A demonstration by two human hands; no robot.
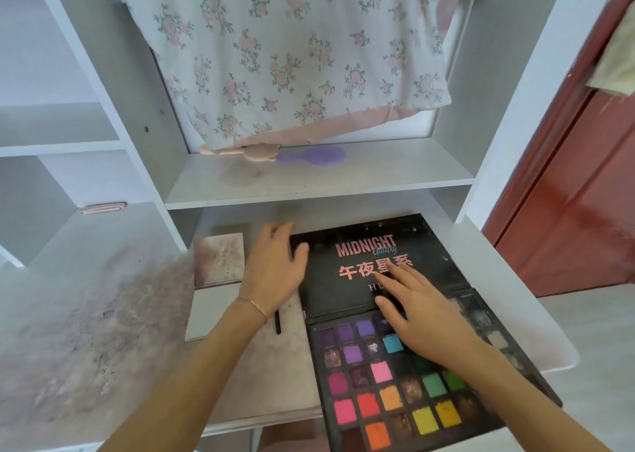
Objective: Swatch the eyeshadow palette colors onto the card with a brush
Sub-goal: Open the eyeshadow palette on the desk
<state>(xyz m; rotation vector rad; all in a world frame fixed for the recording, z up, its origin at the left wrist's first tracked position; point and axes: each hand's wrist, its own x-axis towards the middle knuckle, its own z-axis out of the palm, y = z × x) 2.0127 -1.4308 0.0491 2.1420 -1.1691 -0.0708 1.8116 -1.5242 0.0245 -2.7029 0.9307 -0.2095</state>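
Note:
A large black eyeshadow palette (395, 383) lies open on the desk, its lid (436, 245) folded flat away from me and printed "MIDNIGHT Galaxy". Several bright pans fill the lower half. My right hand (422, 317) lies with straight fingers across the hinge, fingertips on the lid's lettering. My left hand (275, 269) rests with spread fingers at the lid's left edge. A thin black brush (277, 322) lies on the desk just below my left wrist, partly hidden. A grey card (211, 309) lies to the left, with a speckled pinkish sheet (219, 260) on its far end.
The desk top (103, 314) is white with pinkish stains. A shelf (326, 180) above holds a purple hairbrush (318, 155) and a pink object (240, 150). A floral cloth (292, 56) hangs over the back. A red door (584, 193) stands right.

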